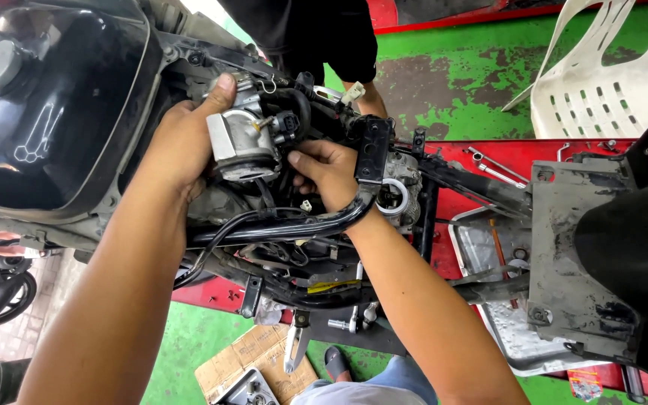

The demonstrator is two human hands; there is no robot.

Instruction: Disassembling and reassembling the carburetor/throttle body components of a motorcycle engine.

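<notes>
While gripped, throttle body (243, 142) fills fingers (219, 94).

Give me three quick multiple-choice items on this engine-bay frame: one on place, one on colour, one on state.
1. Where does the white plastic chair stand?
A. On the green floor at upper right
B. On the red lift platform
C. Under the frame

2. What colour is the lift platform under the stripped scooter?
A. Blue
B. Red
C. Yellow

3. What is the left hand doing with the grey metal throttle body?
A. Hanging well clear of it
B. Gripping it, thumb over its top
C. Lying flat on the floor

Answers: 1 A, the chair sits on the worn green floor beyond the platform. 2 B, red panels show beside the wrenches. 3 B, the fingers wrap the body's side while the right hand touches just beneath it.
</notes>
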